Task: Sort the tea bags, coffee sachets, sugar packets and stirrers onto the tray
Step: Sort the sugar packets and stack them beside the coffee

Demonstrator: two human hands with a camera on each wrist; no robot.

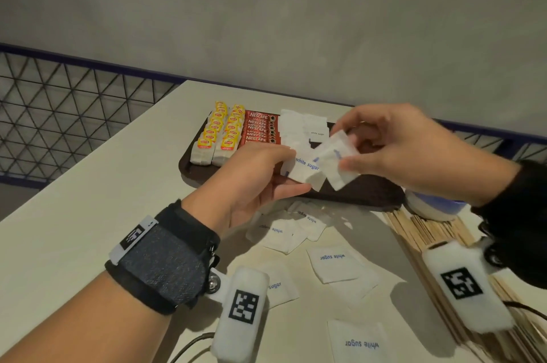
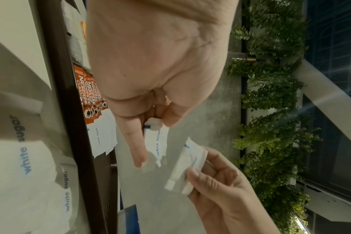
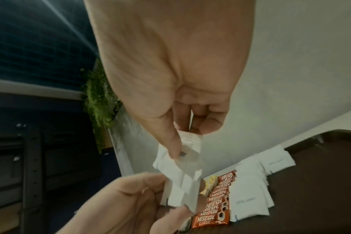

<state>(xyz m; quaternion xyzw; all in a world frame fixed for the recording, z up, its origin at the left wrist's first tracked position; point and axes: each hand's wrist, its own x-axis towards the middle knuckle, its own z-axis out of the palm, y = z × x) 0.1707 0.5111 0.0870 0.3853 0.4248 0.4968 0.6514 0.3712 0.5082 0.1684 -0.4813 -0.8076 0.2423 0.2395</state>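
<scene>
Just above the middle of the head view, both hands are meeting over the near edge of the dark brown tray (image 1: 189, 168). The left hand (image 1: 251, 182) is pinching a small stack of white sugar packets (image 1: 305, 167) between its thumb and fingers, the printed words facing up. The right hand (image 1: 402, 149), reaching in from the right of the frame, is pinching a few more packets (image 1: 337, 160) between thumb and fingertips, and these are overlapping the left hand's stack. On the tray, toward the upper middle of the frame, two rows of yellow tea bags (image 1: 220, 131) are lying at the left, red coffee sachets (image 1: 260, 128) are lying beside them, and a block of sorted sugar packets (image 1: 302, 125) is sitting to their right. Loose sugar packets (image 1: 334, 263) are lying scattered on the pale table (image 1: 88, 199) in the lower middle, and wooden stirrers (image 1: 426, 229) are lying at the lower right beside a white cup (image 1: 432, 208).
</scene>
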